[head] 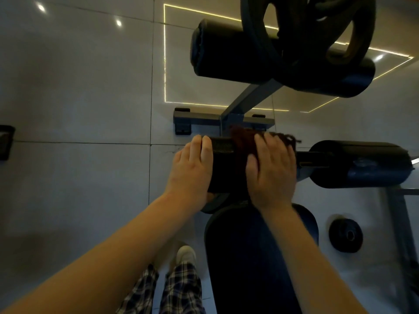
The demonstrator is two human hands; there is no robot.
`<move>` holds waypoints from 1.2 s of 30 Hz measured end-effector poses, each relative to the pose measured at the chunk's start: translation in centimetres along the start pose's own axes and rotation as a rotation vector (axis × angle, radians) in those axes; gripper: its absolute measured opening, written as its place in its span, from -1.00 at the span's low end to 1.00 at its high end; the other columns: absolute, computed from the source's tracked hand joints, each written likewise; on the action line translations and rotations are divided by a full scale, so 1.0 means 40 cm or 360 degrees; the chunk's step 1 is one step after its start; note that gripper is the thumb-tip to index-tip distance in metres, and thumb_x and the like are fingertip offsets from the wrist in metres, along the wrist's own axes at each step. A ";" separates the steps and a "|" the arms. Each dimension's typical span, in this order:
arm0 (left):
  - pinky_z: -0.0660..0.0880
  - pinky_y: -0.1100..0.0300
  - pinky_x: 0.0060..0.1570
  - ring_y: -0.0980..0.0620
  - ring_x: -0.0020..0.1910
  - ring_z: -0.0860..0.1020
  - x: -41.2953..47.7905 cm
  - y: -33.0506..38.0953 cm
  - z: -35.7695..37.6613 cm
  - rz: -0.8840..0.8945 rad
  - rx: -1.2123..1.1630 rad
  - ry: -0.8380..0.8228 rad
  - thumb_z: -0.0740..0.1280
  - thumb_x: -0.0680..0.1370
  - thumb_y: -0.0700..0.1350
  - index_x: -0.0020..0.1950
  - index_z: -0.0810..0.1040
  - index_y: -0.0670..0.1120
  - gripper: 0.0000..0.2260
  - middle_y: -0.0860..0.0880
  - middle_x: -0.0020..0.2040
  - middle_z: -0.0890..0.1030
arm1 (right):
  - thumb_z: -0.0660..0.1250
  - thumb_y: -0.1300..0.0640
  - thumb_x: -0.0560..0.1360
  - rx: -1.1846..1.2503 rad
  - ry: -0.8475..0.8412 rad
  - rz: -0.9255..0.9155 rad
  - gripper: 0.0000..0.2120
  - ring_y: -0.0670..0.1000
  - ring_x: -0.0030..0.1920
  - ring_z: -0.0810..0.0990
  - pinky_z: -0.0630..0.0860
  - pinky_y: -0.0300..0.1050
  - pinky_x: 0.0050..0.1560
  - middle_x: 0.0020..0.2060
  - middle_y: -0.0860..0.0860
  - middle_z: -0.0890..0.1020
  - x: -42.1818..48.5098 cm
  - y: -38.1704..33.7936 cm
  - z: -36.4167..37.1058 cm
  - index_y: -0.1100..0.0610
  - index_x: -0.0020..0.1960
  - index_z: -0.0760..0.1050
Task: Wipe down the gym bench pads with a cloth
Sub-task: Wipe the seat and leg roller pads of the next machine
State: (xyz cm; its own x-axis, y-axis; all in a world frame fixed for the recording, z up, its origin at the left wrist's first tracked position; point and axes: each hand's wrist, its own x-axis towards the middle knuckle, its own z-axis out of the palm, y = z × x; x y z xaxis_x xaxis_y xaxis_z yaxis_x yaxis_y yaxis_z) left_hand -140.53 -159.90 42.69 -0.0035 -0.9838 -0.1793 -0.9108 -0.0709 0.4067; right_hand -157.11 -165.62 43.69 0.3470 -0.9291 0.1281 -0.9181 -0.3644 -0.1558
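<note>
Forearms reach out over the seat pad (249, 257). The left hand (192, 168) curls over the bare end of the near roller pad (223, 168), likely to stop it spinning. The right hand (272, 171) wraps the dark red cloth (240, 141) round that roller, palm down, for wiping pressure.

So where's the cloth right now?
Head view, centre: the cloth lies over the near roller pad under the right hand; the left hand grips that pad beside it.

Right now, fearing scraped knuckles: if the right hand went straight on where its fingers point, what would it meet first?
Probably the grey frame crossbar, just past the cloth under the right hand; it may sit lower, so depth is unclear.
</note>
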 end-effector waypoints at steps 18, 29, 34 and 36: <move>0.41 0.03 0.25 -0.08 0.27 0.35 0.052 -0.011 -0.047 -0.0102 -0.0214 -0.0291 0.59 0.22 0.12 0.45 0.01 -0.10 0.02 -0.09 0.34 0.23 | -0.02 0.01 0.60 0.0120 0.0263 0.0318 -0.54 0.16 0.49 0.22 0.00 0.14 0.51 0.43 0.14 0.38 -0.089 -0.062 0.052 0.14 0.43 0.33; 0.52 -0.09 0.14 -0.10 0.15 0.45 0.111 -0.039 -0.082 -0.0244 -0.0446 -0.0671 0.64 0.10 0.15 0.31 0.20 -0.04 -0.05 -0.05 0.18 0.37 | -0.09 -0.11 0.54 -0.0017 -0.0634 0.0043 -0.59 0.03 -0.26 0.48 0.30 -0.03 -0.05 -0.32 -0.03 0.52 0.167 -0.019 -0.019 0.00 -0.25 0.44; 0.57 -0.04 0.08 -0.10 0.12 0.46 0.127 -0.045 -0.082 -0.0232 -0.0577 -0.0767 0.65 0.11 0.10 0.30 0.22 -0.06 -0.08 -0.04 0.12 0.37 | -0.04 -0.02 0.62 0.0015 -0.0043 0.0098 -0.52 0.08 0.49 0.23 0.09 0.11 0.48 0.45 0.06 0.35 -0.076 -0.056 0.005 0.08 0.48 0.29; 0.58 -0.05 0.06 -0.11 0.11 0.47 0.140 -0.051 -0.080 -0.0258 -0.0632 -0.0834 0.64 0.11 0.10 0.29 0.22 -0.05 -0.09 -0.05 0.12 0.40 | -0.04 0.00 0.62 -0.0002 0.0038 0.0147 -0.52 0.11 0.52 0.15 0.05 0.13 0.50 0.50 0.10 0.27 -0.128 -0.076 0.032 0.09 0.52 0.20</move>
State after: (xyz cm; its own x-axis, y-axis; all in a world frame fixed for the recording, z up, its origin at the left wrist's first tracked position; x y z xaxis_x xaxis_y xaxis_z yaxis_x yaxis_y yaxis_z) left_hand -137.38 -165.80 43.73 -0.1706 -0.7529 -0.6357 -0.6964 -0.3643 0.6183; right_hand -155.86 -159.86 42.25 0.2564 -0.9568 0.1367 -0.9461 -0.2774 -0.1669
